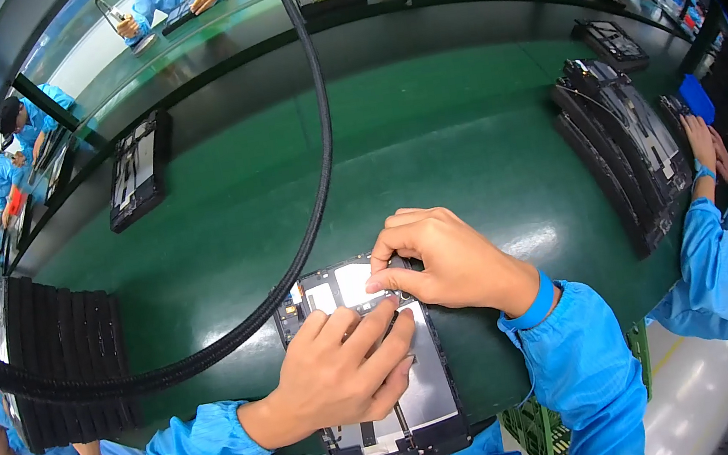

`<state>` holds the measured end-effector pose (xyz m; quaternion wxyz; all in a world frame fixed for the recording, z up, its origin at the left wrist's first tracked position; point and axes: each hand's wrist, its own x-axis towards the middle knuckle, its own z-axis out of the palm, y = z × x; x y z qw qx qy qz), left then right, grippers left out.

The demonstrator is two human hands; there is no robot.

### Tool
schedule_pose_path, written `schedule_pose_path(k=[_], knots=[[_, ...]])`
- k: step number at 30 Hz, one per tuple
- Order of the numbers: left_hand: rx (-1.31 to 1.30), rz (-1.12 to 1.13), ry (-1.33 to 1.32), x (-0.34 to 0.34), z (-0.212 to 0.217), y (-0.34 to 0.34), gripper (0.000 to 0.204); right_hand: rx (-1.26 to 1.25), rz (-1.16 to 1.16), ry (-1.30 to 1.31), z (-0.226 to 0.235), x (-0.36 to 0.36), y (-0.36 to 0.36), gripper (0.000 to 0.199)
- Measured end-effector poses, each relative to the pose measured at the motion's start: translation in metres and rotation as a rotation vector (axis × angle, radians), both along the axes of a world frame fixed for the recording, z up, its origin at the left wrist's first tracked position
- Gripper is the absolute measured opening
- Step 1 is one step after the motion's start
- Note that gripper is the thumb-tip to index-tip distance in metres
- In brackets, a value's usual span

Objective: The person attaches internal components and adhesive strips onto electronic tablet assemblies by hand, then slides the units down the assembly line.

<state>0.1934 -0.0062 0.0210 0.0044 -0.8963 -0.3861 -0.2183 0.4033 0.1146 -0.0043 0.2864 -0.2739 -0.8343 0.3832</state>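
Observation:
An open tablet chassis (426, 405) with a black frame and silver inner plates lies on the green bench (428, 153) right in front of me. My left hand (347, 369) lies flat across its middle, fingers pressing down on the plate. My right hand (434, 259) is curled over the upper part of the chassis, its fingertips pinched on a small part near the top edge; the part itself is too small to make out.
A thick black cable (315, 141) arcs across the bench from top to lower left. A stack of black chassis (627, 148) stands at the right, beside a neighbour's hands (706, 147). More chassis (136, 171) ride a conveyor at the back. Black trays (65, 353) sit at left.

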Motion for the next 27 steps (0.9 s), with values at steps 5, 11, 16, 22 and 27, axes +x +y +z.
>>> schedule_pose_path(k=[5,11,16,22,27], knots=[[-0.121,-0.058,-0.236,-0.003,0.0,0.009,0.041,-0.098,-0.014,0.015,0.002,-0.003,0.002,0.018],[-0.104,-0.092,-0.231,-0.006,-0.001,0.016,0.037,-0.089,-0.035,0.072,-0.007,-0.007,0.002,0.017],[-0.055,-0.063,-0.17,-0.004,0.0,0.015,0.032,-0.072,-0.065,0.057,-0.005,-0.012,0.0,0.016],[-0.114,-0.081,-0.259,-0.009,-0.003,0.024,0.027,-0.048,-0.082,0.161,-0.009,-0.008,0.001,0.02],[-0.121,-0.088,-0.227,-0.012,-0.001,0.021,0.021,-0.362,0.053,-0.11,0.027,0.013,0.009,0.043]])
